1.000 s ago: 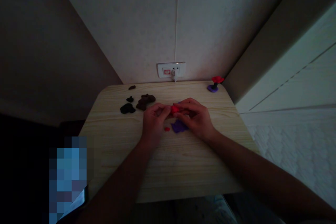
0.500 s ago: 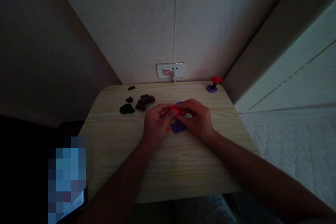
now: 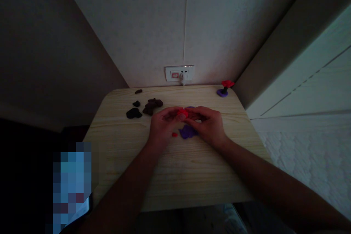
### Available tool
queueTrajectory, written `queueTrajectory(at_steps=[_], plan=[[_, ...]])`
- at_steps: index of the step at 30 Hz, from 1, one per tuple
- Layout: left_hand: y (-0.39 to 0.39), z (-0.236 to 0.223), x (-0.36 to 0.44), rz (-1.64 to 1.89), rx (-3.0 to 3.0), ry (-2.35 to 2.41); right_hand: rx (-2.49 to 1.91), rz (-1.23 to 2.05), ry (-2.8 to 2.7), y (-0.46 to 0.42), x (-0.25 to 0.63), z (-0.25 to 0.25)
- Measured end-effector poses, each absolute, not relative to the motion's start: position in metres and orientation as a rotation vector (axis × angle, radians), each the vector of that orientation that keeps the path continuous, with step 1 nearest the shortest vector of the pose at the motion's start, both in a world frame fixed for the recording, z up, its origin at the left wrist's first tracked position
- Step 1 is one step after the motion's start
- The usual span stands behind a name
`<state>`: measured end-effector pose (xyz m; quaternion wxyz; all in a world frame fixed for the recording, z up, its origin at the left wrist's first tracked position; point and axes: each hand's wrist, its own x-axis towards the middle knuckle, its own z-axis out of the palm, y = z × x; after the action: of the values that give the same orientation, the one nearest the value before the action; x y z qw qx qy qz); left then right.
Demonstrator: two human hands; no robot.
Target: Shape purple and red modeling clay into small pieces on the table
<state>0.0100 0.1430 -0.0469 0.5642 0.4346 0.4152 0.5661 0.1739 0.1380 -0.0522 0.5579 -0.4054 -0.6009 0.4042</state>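
Note:
Between my two hands is a small lump of red modelling clay (image 3: 182, 112). My left hand (image 3: 162, 126) pinches it from the left, thumb in front and fingers behind. From the other side my right hand (image 3: 210, 124) has its thumb and fingertips closed on the same lump. Purple clay (image 3: 187, 131) lies on the table just below the hands, and more purple shows behind the right fingers. A tiny red clay bit (image 3: 174, 135) rests beside the left wrist.
Brown clay lumps (image 3: 152, 106) and black clay pieces (image 3: 134, 113) lie at the left of the wooden table (image 3: 175, 175). A red clay flower (image 3: 227, 84) on a purple base stands at the back right. A wall socket (image 3: 179, 73) holds a plug. A lit screen (image 3: 72, 182) is blurred at lower left.
The right hand has eased slightly away from the left, showing more of the red clay. More of the small red bit is visible. The view has shifted slightly.

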Motion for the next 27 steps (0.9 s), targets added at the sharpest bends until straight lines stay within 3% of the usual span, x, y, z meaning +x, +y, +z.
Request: queueTrajectory(at_steps=[6,27], plan=[[0.14,-0.042,0.009,1.406,1.02,1.009,-0.935,1.165,-1.241,0.139,0.171,-0.047],[0.14,-0.051,0.014,1.334,0.962,1.014,-0.953,1.23,-1.249,0.135,0.167,-0.041]])
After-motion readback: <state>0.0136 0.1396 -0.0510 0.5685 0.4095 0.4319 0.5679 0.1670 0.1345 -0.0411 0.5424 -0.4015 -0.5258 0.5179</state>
